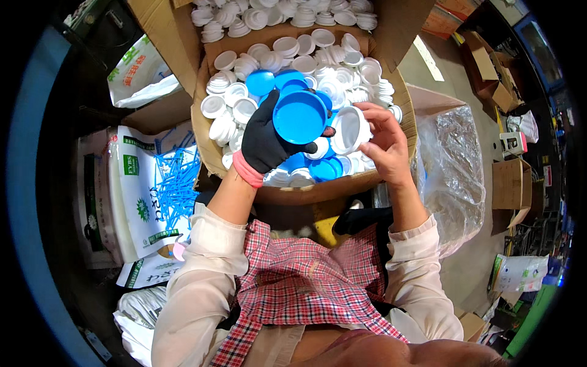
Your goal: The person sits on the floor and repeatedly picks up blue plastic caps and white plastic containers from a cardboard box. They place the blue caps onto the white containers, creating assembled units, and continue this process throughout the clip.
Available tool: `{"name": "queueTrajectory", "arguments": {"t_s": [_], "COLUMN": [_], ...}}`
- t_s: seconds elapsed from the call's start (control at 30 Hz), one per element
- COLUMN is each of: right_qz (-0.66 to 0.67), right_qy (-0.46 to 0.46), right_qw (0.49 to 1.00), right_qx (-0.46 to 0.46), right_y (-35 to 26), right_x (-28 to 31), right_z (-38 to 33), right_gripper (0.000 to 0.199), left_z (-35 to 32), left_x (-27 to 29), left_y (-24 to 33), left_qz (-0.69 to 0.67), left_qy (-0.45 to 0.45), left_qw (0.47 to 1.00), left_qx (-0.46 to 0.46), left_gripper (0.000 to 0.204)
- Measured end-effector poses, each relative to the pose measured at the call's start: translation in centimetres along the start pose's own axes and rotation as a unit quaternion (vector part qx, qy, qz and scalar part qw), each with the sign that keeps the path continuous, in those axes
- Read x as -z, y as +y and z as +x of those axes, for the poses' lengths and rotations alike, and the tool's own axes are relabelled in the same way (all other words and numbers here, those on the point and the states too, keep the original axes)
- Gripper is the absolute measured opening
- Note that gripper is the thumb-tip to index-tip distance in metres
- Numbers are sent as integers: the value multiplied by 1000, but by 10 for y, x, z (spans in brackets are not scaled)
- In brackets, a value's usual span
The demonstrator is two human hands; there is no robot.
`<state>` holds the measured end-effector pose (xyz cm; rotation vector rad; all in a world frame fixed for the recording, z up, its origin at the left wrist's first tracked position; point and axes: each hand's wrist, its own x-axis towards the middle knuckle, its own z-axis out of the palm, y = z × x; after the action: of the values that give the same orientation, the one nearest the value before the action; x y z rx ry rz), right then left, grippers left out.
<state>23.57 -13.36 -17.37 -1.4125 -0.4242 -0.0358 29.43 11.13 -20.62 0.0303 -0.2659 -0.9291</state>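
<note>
My left hand, in a black glove with a pink cuff, grips a round blue plastic lid, its shallow inside turned up. Bare and curled, my right hand pinches a white plastic lid by its right edge, tilted on its side. The two lids are held close together above a cardboard box. In that box lie many white lids, some nested in stacks. Several more blue lids rest among them, partly hidden under my left hand.
More white lids fill a section behind a cardboard wall. On the left, thin blue plastic pieces lie on a printed white sack. A clear plastic bag lines a box at right. Farther right stand open cardboard boxes.
</note>
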Motion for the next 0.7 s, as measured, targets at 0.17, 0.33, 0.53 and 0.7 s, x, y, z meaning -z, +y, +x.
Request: {"name": "queueTrajectory", "arguments": {"t_s": [0.17,0.33,0.53,0.7], "right_qz": [121,-52,-214,-366], "right_qy": [40,-13,53,58], "right_qw": [978,996,975,923], "right_qx": [-164,-66,19,108], "right_y": [9,6,19,-9], "right_x": [-4,-28,-21,-46], "right_z": [-1,1,-1,3], "right_gripper": [44,63,62,63], "left_z": [4,-8,-11,-11], "left_x": [2,5,9,20], "left_y": [-15,-17,-14,-21], "left_qz": [82,867,929,928], "left_qy": [112,125,98,81], "left_qw": [988,412,268,279], "left_qx": [-61,-251,-236,-233], "left_gripper": [76,63,61,53]}}
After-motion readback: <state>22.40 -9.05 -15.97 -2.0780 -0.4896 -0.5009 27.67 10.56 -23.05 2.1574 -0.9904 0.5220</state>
